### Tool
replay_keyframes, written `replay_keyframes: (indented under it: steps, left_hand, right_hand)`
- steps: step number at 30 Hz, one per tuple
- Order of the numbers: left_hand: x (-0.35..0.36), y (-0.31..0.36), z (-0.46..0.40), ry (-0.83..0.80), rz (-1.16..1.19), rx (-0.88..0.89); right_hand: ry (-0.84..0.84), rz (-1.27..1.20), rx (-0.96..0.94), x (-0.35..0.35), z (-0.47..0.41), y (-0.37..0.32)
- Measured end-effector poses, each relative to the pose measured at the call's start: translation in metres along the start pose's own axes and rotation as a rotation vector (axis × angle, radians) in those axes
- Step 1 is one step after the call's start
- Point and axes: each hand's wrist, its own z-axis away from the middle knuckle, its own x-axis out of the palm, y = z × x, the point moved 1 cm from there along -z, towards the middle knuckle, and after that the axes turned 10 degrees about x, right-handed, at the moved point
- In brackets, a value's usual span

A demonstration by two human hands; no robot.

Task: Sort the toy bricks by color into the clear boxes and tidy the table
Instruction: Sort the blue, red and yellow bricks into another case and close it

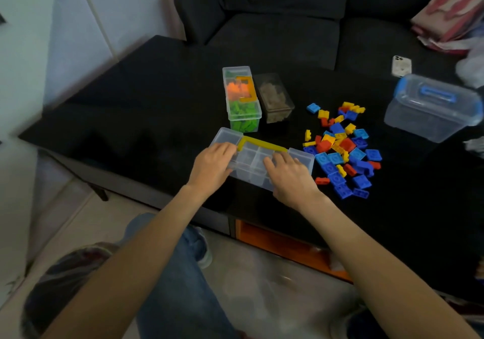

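Note:
A clear divided box with a yellow handle (252,159) lies on the black table near its front edge. My left hand (213,167) grips its left end and my right hand (289,175) rests on its right half; its compartments look empty. To its right is a loose pile of blue, yellow and red bricks (341,151). Behind it stands a clear box with orange and green bricks (242,102) and, beside that, a dark clear box with brown bricks (275,99).
A large clear tub with a blue lid and handle (432,108) sits at the right of the black table (144,118). A phone (401,66) lies behind it. A dark sofa (275,21) runs along the far side, with cloth at its right.

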Motion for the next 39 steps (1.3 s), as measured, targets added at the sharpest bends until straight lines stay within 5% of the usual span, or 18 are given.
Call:
replay_keyframes:
  steps: [15, 18, 23, 27, 30, 39]
  left_hand:
    - [-0.055, -0.010, 0.005, 0.058, 0.133, 0.017]
    - [-0.060, -0.014, 0.001, 0.178, 0.232, -0.108]
    - [-0.054, 0.005, 0.003, 0.335, 0.151, -0.293]
    - [-0.022, 0.029, 0.020, 0.030, 0.102, -0.036]
    - [0.004, 0.032, 0.031, -0.192, 0.094, -0.044]
    - [0.014, 0.001, 0.029, -0.362, 0.090, -0.123]
  right_hand:
    - [0.142, -0.329, -0.037, -0.015, 0.008, 0.042]
    - [0.279, -0.663, 0.153, -0.025, 0.002, 0.062]
    - [0.093, -1.106, 0.520, -0.003, -0.022, 0.070]
    - [0.140, -1.060, 0.651, 0.009, -0.043, 0.059]
    - [0.102, -1.025, 0.581, 0.010, -0.055, 0.049]
    - [-0.126, -0.895, 0.361, 0.010, -0.098, 0.031]
